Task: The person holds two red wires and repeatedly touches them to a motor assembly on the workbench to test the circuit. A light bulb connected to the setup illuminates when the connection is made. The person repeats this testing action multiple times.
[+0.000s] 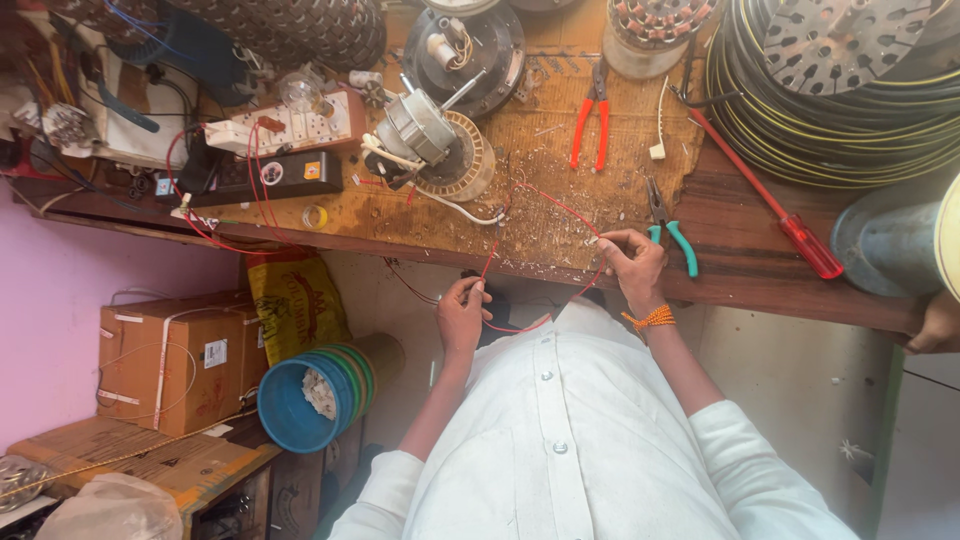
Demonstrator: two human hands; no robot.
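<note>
Red wire (545, 322) runs in a loop between the two hands, just in front of the edge of the wooden bench (740, 255). The left hand (462, 318) is below the bench edge, over the person's white shirt (570, 440). Its fingers (478, 291) are closed in a pinch on one part of the red wire, which goes up from there toward the bench top. The right hand (632, 262) is at the bench edge, and it wears an orange bead bracelet (650, 319) on the wrist. Its fingers (607, 240) are also pinched together on the other end of the wire, where a small white piece shows; what this piece is, I cannot tell.

Just beside the right hand lies a pair of pliers with green handles (672, 236), touching the bench top. Further back on the bench there is a pair of pliers with orange handles (590, 125), and a long red screwdriver (775, 210) lies at an angle to the right of them. A fan motor with copper winding (430, 140) stands near the middle of the bench, with a white switch board (290, 125) and red leads to its left. The bench top around the hands is covered with small white scraps. Beside the person's left arm, down on the floor, a blue bucket (300, 400) lies tilted near brown cardboard boxes (175, 360).
</note>
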